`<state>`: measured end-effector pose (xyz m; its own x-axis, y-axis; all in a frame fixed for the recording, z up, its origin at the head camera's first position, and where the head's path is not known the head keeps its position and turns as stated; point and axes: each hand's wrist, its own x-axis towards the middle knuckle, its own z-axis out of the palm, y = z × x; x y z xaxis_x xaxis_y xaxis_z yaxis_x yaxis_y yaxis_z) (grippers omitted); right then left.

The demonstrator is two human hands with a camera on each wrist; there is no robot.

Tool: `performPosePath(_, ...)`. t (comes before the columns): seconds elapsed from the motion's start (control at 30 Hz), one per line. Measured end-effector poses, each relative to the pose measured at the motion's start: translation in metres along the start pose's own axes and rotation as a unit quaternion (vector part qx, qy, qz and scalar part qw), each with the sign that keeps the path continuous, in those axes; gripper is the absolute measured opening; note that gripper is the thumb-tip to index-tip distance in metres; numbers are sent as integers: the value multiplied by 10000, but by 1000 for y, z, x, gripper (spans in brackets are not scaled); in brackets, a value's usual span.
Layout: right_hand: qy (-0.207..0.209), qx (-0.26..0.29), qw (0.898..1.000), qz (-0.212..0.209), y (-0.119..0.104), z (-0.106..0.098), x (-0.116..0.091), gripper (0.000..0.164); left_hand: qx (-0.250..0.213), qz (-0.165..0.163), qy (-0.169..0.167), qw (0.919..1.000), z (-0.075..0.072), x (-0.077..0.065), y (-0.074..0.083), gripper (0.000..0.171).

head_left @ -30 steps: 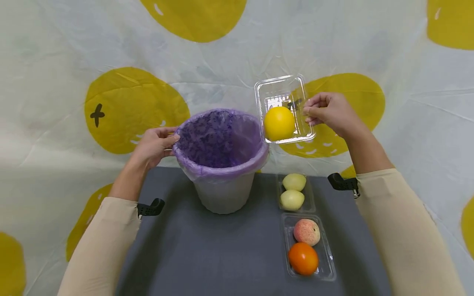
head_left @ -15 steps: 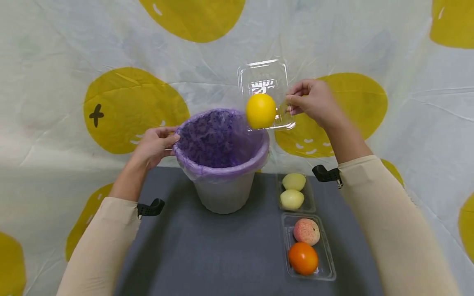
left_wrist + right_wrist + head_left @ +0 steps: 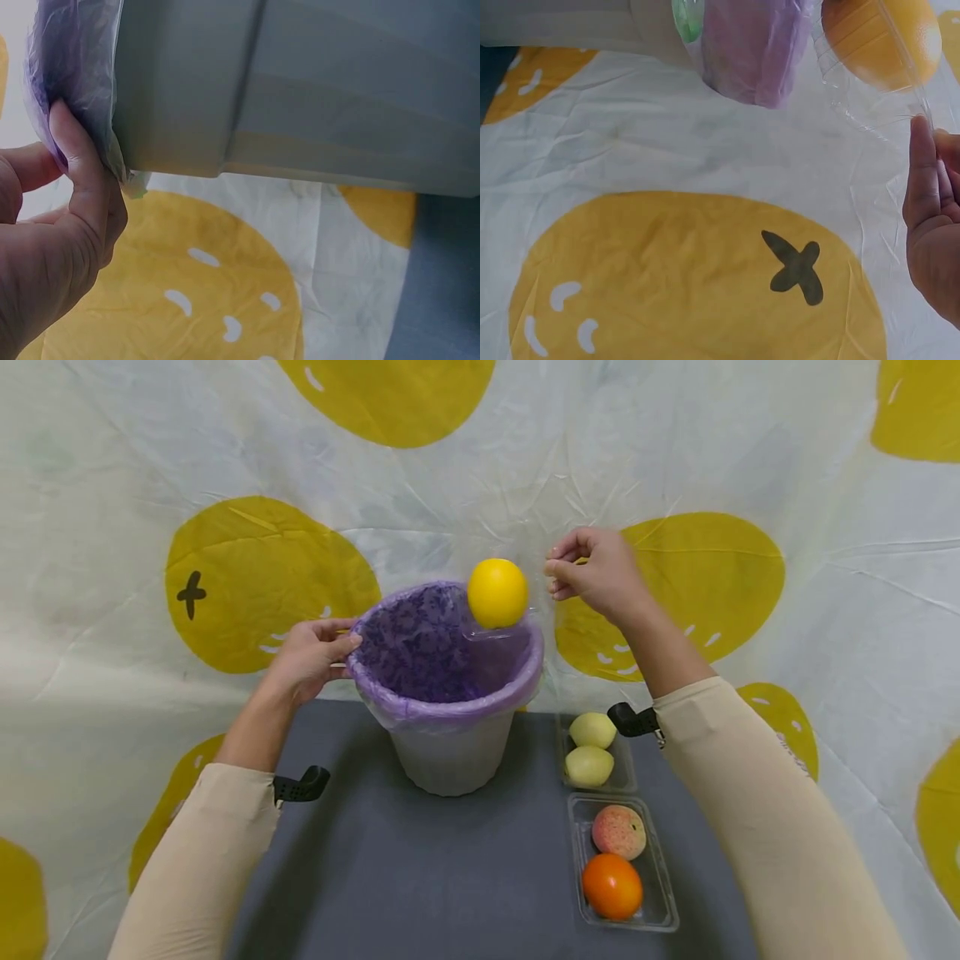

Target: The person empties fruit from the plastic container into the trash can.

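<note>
My left hand point(image 3: 311, 660) pinches the rim of a pale waste bin point(image 3: 450, 758) at its left side, thumb and fingers on the purple bin liner point(image 3: 450, 714) folded over it. The liner point(image 3: 75, 64) also shows between the fingers in the left wrist view. Beyond the bin's right rim, my right hand point(image 3: 596, 572) pinches one edge of a clear plastic tray point(image 3: 847, 101). A round yellow fruit point(image 3: 497, 593) sits in that tray, which is held up near the bin's mouth; most of its see-through outline is hard to make out in the head view.
On the dark table point(image 3: 442, 877), right of the bin, two more clear trays stand in a row. The far one holds two pale green fruits point(image 3: 590, 766); the near tray point(image 3: 660, 906) holds a peach-like fruit point(image 3: 618, 832) and an orange fruit point(image 3: 612, 887). A patterned cloth point(image 3: 450, 493) hangs behind.
My right hand has carried the tray and yellow fruit leftward, from beside the bin to over its right rim. The left hand stays on the rim.
</note>
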<state>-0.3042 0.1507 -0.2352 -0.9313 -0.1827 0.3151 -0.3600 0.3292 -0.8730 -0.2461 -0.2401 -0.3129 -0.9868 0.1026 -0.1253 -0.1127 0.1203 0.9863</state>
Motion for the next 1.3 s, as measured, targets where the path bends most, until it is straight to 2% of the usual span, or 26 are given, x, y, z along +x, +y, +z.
performPosePath(0.57, -72, 171, 9998, -62, 7, 28, 10, 13, 36, 60, 15, 10000, 0, -4, -5, 57)
performPosePath(0.87, -157, -346, 9991, -205, 0, 34, 20, 16, 168, 41, 92, 9998, -2, -5, -2, 56)
performPosePath(1.3, 161, -894, 9943, -563, 3, 42, 22, 11, 64, 48, 6, 10000, -1, -6, -2, 57)
